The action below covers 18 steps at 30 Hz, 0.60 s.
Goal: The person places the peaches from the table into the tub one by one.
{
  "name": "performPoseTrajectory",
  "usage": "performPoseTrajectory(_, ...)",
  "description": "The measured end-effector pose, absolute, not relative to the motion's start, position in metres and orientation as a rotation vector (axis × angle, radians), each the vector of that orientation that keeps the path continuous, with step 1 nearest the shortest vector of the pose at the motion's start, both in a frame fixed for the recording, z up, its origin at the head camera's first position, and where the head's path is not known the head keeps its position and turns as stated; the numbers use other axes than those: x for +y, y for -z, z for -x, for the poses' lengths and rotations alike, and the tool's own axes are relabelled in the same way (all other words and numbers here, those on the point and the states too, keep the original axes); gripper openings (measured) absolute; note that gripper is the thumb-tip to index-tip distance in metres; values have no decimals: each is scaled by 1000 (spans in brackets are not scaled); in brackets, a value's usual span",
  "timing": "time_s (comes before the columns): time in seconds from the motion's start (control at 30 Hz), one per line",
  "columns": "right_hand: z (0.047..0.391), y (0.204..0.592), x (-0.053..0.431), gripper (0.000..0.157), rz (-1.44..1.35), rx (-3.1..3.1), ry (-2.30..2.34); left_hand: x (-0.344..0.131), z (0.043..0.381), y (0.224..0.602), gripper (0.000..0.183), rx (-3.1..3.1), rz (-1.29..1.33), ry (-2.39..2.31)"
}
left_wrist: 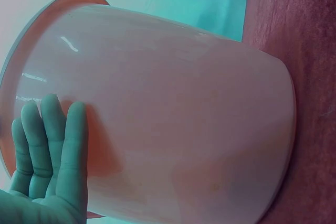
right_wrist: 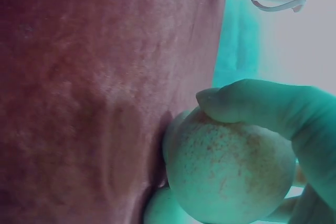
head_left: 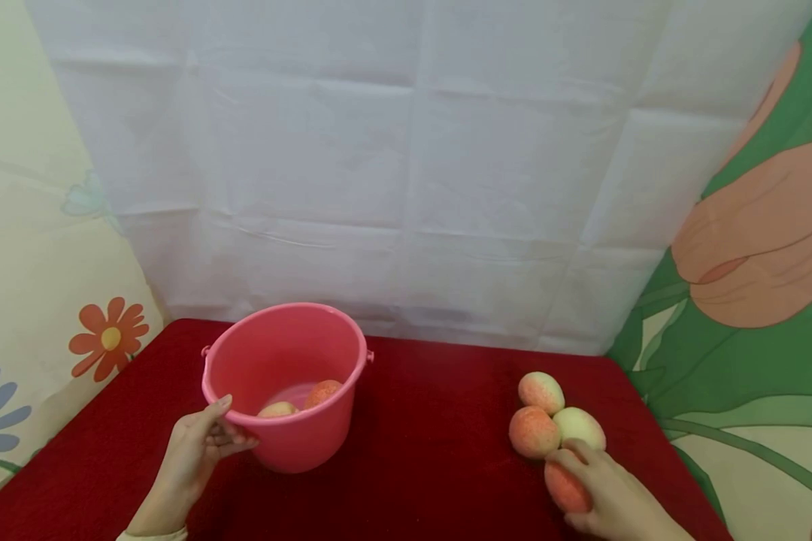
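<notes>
On the left of the table stands a pink bucket [head_left: 304, 447]. My left hand [head_left: 192, 451] grips its near-left rim, thumb over the edge; in the left wrist view the fingers [left_wrist: 76, 145] lie along the outer wall. Inside the bucket a red peach [head_left: 323, 391] and a pale peach [head_left: 279, 409] show partly above the near rim. At the right, my right hand [head_left: 612, 488] holds a reddish peach [head_left: 566, 488], and the right wrist view shows the thumb curled over this speckled fruit [right_wrist: 231, 174].
Close beyond the held fruit sit a red peach [head_left: 534, 432], a pale yellow peach [head_left: 580, 427] and a pink-and-cream peach [head_left: 541, 392]. Dark red cloth [head_left: 440, 451] covers the table. A white sheet [head_left: 406, 188] hangs behind it, with patterned cloths at both sides.
</notes>
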State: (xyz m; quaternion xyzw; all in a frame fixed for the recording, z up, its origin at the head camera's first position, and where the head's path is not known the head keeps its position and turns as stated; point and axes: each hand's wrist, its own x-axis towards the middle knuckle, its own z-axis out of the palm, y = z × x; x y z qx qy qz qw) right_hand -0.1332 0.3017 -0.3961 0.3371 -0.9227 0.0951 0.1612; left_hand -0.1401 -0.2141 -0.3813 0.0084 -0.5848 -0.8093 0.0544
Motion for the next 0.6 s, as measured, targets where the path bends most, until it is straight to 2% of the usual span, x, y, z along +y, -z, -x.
performPoseTrajectory(0.6,137,374,297,78,-973,-2488,-166,-216,140,382,46,-1799,-98,2451)
